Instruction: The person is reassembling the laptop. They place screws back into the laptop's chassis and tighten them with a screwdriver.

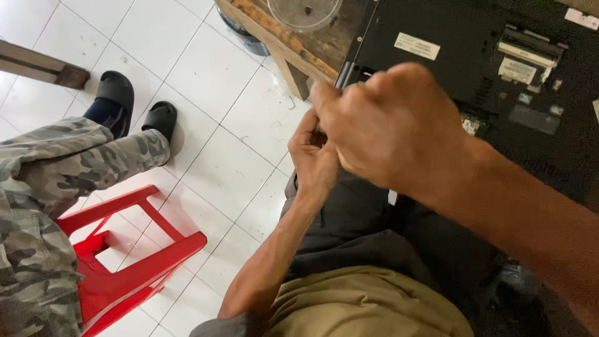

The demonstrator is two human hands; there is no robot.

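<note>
Right hand is seen clenched at the laptop corner, whatever is gripped being hidden. That laptop is laid underside up on a wooden table. Left hand is curled just beneath; its grasp cannot be told.

White rectangular sticker on black laptop underside; second pale label right.

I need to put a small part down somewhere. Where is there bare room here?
Bare white floor tiles lie between the red plastic stool and the wooden table. The table is crowded: the opened laptop and a clear lid cover it.
</note>
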